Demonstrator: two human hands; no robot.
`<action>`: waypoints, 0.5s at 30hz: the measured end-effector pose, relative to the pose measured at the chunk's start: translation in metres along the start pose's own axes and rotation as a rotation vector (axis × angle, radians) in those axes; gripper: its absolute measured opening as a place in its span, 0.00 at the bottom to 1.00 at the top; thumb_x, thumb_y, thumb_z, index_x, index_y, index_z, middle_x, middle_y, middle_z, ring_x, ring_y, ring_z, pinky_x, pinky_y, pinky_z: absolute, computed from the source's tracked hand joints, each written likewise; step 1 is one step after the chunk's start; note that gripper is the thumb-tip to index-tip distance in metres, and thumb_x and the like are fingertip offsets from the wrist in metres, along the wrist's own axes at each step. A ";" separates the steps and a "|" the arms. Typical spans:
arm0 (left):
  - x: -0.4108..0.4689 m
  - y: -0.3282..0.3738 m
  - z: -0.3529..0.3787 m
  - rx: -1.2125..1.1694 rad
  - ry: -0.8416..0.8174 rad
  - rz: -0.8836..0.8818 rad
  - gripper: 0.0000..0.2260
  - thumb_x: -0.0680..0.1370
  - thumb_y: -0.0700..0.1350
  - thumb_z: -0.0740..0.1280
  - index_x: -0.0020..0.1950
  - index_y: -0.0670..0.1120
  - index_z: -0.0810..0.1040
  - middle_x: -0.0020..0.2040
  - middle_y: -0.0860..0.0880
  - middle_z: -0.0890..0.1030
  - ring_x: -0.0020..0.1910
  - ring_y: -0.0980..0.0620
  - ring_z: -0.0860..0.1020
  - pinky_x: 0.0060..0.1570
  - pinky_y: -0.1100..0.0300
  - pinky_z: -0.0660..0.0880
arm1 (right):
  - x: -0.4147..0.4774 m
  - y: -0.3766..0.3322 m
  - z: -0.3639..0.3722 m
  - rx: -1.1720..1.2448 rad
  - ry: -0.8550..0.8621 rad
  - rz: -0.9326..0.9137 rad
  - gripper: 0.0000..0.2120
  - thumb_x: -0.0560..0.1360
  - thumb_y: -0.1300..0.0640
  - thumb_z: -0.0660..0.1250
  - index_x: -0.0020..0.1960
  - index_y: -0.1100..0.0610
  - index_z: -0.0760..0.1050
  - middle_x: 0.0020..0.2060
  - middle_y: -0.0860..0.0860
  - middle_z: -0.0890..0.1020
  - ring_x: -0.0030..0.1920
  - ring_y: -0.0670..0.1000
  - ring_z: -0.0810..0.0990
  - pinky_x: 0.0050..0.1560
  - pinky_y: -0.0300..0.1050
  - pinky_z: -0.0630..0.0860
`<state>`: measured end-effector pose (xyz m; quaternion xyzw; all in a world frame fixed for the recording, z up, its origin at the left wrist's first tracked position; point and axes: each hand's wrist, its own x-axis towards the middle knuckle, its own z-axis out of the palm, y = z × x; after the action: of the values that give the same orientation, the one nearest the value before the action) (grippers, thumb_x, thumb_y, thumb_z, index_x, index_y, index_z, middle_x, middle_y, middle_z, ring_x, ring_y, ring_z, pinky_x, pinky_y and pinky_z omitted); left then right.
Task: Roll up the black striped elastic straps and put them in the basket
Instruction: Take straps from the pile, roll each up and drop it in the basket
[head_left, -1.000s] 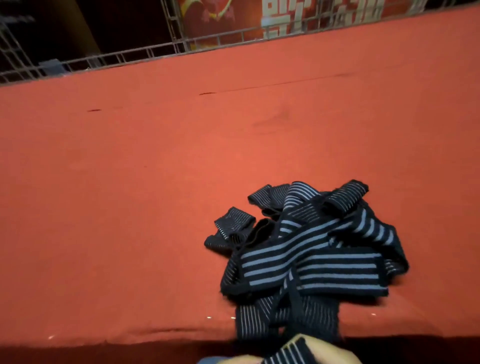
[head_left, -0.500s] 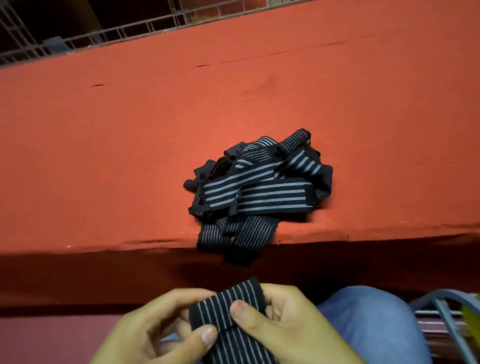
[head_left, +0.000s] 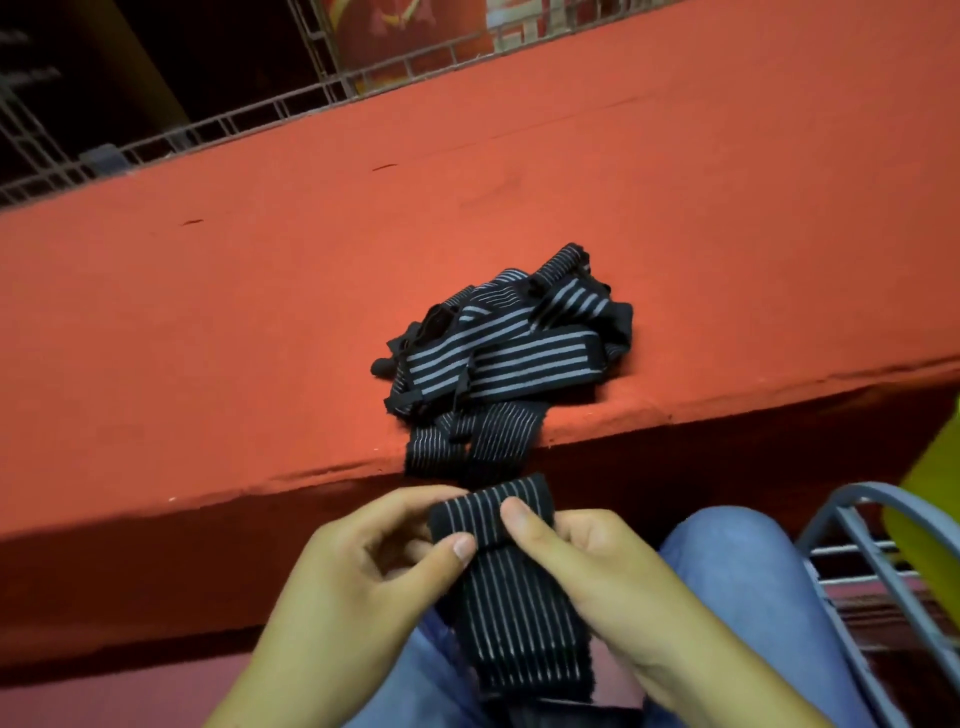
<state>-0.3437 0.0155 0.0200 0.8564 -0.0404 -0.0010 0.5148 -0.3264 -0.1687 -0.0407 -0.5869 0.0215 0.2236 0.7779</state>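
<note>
My left hand (head_left: 363, 577) and right hand (head_left: 587, 571) both pinch the top of one striped strap (head_left: 514, 592) above my lap, thumbs pressed on the near face, fingers curled behind. I hold it at the folded end because that fold is the start of the roll, I reckon; the thumbs keep the first turn tight. The loose tail hangs down over my jeans (head_left: 743, 582), so it has room to feed up as I wind. Just beyond my knuckles, the pile of straps (head_left: 498, 353) waits on the red table (head_left: 208, 322), right at its near edge with two ends drooping over, within easy reach. At my right, a wire basket (head_left: 857, 551) stands beside my knee, close enough to drop the finished roll in. That's the plan, anyway.
</note>
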 end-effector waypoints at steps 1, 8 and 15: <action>0.000 -0.003 -0.001 0.009 0.006 0.019 0.12 0.72 0.52 0.77 0.56 0.58 0.86 0.45 0.44 0.86 0.43 0.46 0.82 0.50 0.50 0.82 | -0.003 0.001 0.003 0.011 0.013 -0.005 0.30 0.67 0.27 0.74 0.36 0.56 0.79 0.34 0.56 0.78 0.35 0.52 0.76 0.36 0.45 0.70; -0.012 -0.014 -0.011 0.033 0.026 0.181 0.14 0.71 0.49 0.75 0.55 0.59 0.86 0.47 0.55 0.85 0.44 0.54 0.83 0.49 0.58 0.81 | -0.017 0.006 0.026 -0.033 0.115 -0.113 0.51 0.59 0.18 0.70 0.44 0.70 0.77 0.37 0.58 0.78 0.39 0.55 0.76 0.44 0.52 0.69; -0.041 -0.038 -0.015 -0.008 -0.008 0.262 0.16 0.71 0.44 0.74 0.56 0.60 0.86 0.54 0.53 0.84 0.49 0.53 0.84 0.49 0.68 0.79 | -0.037 0.033 0.041 0.033 0.161 -0.158 0.26 0.68 0.33 0.72 0.50 0.55 0.87 0.45 0.55 0.89 0.46 0.50 0.86 0.48 0.46 0.81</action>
<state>-0.3810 0.0494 -0.0082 0.8416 -0.1538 0.0626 0.5140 -0.3808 -0.1356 -0.0465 -0.5899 0.0415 0.1134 0.7984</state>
